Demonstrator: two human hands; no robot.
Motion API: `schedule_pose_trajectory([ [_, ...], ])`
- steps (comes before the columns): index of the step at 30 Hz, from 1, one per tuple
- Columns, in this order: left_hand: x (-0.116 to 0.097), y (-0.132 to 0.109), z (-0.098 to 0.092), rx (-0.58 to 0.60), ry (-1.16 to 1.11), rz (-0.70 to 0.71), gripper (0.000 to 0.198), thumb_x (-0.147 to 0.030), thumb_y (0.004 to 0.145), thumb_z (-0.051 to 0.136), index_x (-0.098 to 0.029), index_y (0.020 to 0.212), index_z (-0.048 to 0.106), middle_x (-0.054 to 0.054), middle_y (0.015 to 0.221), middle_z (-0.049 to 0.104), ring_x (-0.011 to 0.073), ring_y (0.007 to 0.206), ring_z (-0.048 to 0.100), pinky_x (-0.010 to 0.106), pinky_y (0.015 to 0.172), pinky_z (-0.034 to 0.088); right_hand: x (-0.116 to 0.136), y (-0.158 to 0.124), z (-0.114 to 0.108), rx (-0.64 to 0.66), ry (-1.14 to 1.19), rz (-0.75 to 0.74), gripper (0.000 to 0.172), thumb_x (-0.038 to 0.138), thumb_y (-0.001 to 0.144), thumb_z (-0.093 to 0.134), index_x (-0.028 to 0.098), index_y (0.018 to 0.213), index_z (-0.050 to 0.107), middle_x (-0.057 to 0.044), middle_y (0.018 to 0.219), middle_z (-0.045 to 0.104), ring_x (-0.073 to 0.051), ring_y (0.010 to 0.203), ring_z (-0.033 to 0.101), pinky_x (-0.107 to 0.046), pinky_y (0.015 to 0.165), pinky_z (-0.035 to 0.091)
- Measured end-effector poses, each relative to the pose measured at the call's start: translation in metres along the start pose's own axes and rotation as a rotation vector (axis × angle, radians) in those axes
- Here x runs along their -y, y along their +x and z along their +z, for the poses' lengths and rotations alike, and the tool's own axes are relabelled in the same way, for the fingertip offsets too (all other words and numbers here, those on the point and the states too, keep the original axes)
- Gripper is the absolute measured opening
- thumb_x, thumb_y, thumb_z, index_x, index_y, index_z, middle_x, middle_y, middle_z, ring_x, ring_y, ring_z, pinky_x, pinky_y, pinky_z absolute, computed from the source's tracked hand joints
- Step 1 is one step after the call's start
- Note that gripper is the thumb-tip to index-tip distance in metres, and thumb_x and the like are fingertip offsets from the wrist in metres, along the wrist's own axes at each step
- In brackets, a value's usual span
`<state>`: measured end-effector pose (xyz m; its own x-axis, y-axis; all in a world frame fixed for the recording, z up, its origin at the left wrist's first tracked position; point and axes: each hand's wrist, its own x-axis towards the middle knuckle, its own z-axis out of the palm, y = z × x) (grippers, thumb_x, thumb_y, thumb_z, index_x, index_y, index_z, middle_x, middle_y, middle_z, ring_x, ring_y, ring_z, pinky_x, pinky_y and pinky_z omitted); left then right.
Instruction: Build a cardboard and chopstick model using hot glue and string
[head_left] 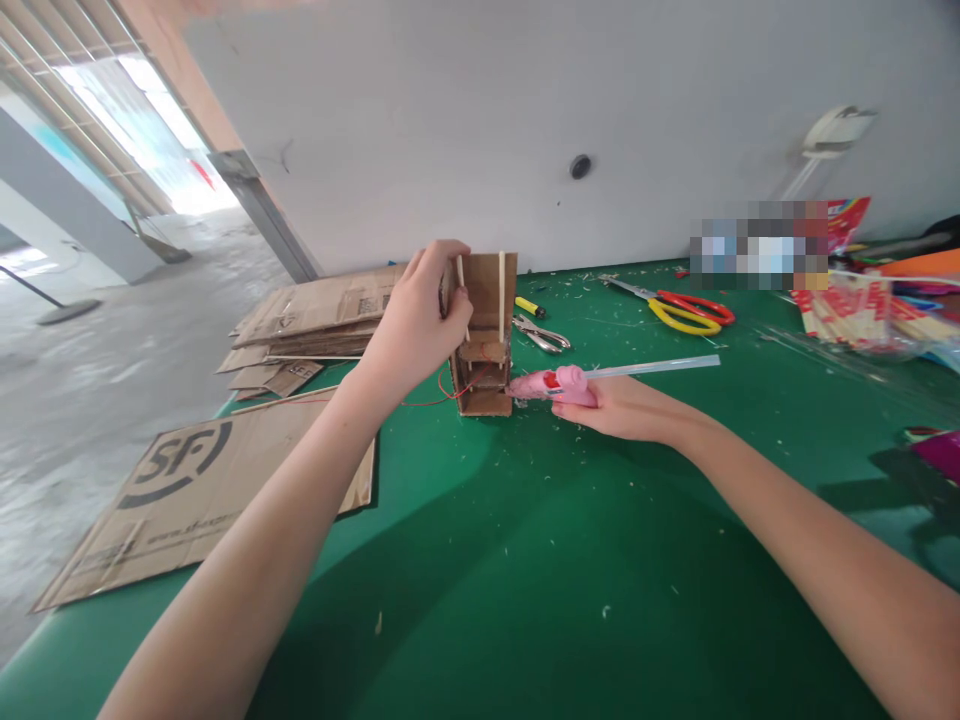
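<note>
A small upright cardboard structure (486,402) with inner shelves and two pale sticks stands on the green table, a thin red wire (427,403) trailing from its left side. My left hand (429,315) grips its upper left edge, fingers over the top beside the left stick. My right hand (626,408) is closed round a pink glue gun (571,384), which has a clear glue stick (660,367) out of its back. The gun's nozzle is at the structure's lower right edge; whether it touches is too small to tell.
Cardboard sheets (315,305) are stacked at the left, with a large flat piece (202,490) nearer. Behind the structure lie a yellow cutter (530,307), metal pliers (541,334) and red-yellow scissors (686,312). Packets of sticks (847,312) are at the right; a wall (450,130) rises behind.
</note>
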<state>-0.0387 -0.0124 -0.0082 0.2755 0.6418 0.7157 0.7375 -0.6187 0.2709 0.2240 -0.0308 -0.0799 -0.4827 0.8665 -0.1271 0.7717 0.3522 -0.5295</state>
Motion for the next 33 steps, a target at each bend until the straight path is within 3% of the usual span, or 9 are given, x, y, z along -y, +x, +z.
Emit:
schedule_pose_trajectory([
  [4,-0.001,-0.001,-0.001,0.01,-0.011,-0.008,0.039,-0.01,0.085,0.047,-0.023,0.121,0.05,0.008,0.113,0.061,0.0234,0.108,0.06,0.042,0.099,0.049,0.008,-0.007,-0.012,0.003,0.04,-0.01,0.031,0.044,0.086,0.054,0.025,0.105,0.069,-0.002,0.069,0.063,-0.021,0.069,0.058,-0.028,0.062,0.041],
  [9,-0.002,-0.001,-0.002,0.006,0.001,-0.009,0.038,-0.011,0.085,0.047,-0.021,0.121,0.05,0.008,0.117,0.061,0.0226,0.107,0.059,0.04,0.097,0.049,0.023,-0.013,-0.026,0.131,0.076,-0.281,0.031,0.031,0.088,0.049,0.029,0.115,0.065,-0.002,0.101,0.07,-0.023,0.098,0.062,-0.029,0.079,0.045],
  [11,-0.001,-0.001,-0.002,0.005,0.006,-0.001,0.039,-0.009,0.085,0.046,-0.021,0.122,0.049,0.009,0.118,0.061,0.0228,0.108,0.059,0.04,0.096,0.049,0.03,-0.016,-0.024,0.153,0.017,-0.267,0.027,0.035,0.09,0.048,0.025,0.109,0.064,-0.004,0.098,0.07,-0.021,0.089,0.064,-0.028,0.072,0.045],
  [14,0.001,0.0,-0.002,0.001,0.011,0.012,0.041,-0.007,0.083,0.046,-0.021,0.122,0.049,0.009,0.116,0.061,0.0229,0.106,0.059,0.04,0.096,0.049,0.045,-0.02,-0.009,0.097,-0.079,-0.106,0.024,0.04,0.091,0.046,0.02,0.096,0.059,-0.005,0.083,0.068,-0.018,0.065,0.06,-0.027,0.054,0.037],
  [21,0.001,0.0,-0.001,0.006,0.008,0.029,0.042,-0.007,0.082,0.046,-0.021,0.121,0.049,0.008,0.117,0.061,0.0233,0.11,0.058,0.041,0.098,0.048,0.059,-0.015,0.027,-0.018,-0.362,-0.197,0.014,0.029,0.09,0.045,0.016,0.091,0.052,-0.009,0.08,0.067,-0.02,0.066,0.061,-0.028,0.051,0.027],
  [33,-0.002,0.0,-0.003,0.01,0.007,0.028,0.041,-0.005,0.083,0.046,-0.02,0.121,0.05,0.009,0.117,0.06,0.0231,0.11,0.058,0.04,0.098,0.048,0.064,-0.003,0.023,-0.023,-0.511,-0.202,0.017,0.027,0.09,0.045,0.013,0.09,0.055,-0.012,0.081,0.068,-0.026,0.069,0.066,-0.03,0.051,0.021],
])
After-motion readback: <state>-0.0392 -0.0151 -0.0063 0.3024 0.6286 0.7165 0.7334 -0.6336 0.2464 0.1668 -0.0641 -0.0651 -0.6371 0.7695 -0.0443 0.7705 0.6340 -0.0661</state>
